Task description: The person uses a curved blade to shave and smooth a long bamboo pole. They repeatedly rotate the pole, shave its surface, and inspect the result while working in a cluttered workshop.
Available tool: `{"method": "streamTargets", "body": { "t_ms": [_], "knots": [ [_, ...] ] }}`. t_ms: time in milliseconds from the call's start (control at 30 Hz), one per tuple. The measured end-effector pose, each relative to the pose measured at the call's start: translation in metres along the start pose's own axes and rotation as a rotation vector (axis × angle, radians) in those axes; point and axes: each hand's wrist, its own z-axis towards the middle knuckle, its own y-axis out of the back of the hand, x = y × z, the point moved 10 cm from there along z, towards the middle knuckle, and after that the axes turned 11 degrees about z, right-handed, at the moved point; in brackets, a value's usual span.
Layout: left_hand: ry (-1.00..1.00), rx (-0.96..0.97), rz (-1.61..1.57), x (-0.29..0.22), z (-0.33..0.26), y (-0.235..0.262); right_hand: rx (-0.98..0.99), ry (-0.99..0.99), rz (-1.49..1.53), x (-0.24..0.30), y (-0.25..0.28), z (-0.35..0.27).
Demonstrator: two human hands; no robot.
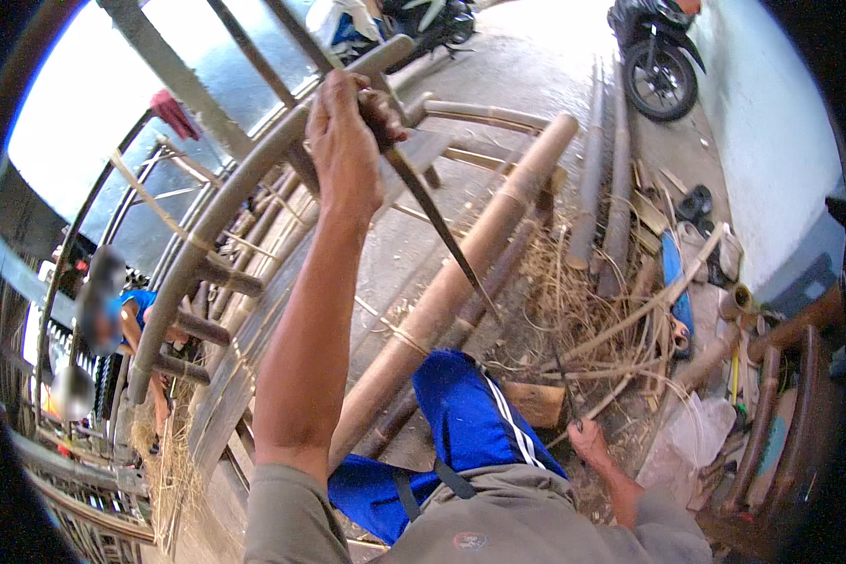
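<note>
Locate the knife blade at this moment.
In the head view the knife sits at upper centre, gripped in the raised left hand, its dark blade slanting down to the right across the thick bamboo pole of the rattan frame.

no pkgs, labels, signs or screens visible

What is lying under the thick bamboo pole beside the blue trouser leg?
Under the thick bamboo pole lies a thinner darker pole on concrete floor. The blue trouser leg covers both lower ends.
</note>
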Motion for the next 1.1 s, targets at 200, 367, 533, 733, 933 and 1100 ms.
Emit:
{"method": "streamTargets", "body": {
  "t_ms": [200, 367, 533, 733, 933, 1100],
  "knots": [
    [0.065, -0.071, -0.034, 0.052, -0.086, -0.003, -0.211, 0.201, 0.103, 0.119, 0.041, -0.003],
    [0.151, -0.243, -0.057, 0.077, -0.133, 0.029, -0.201, 0.345, 0.164, 0.205, 0.027, 0.016],
    [0.144, -0.37, -0.122, 0.069, -0.171, 0.051, -0.051, 0.42, 0.211, 0.281, 0.003, 0.014],
    [0.176, -0.249, -0.158, 0.042, -0.219, 0.023, 0.013, 0.688, 0.301, 0.355, 0.0, -0.032],
    [0.195, -0.324, -0.137, 0.034, -0.235, 0.024, -0.001, 0.402, 0.229, 0.318, -0.007, -0.032],
    [0.174, -0.316, -0.081, 0.03, -0.24, 0.024, 0.011, 0.468, 0.314, 0.314, -0.014, -0.036]
  ]
}}
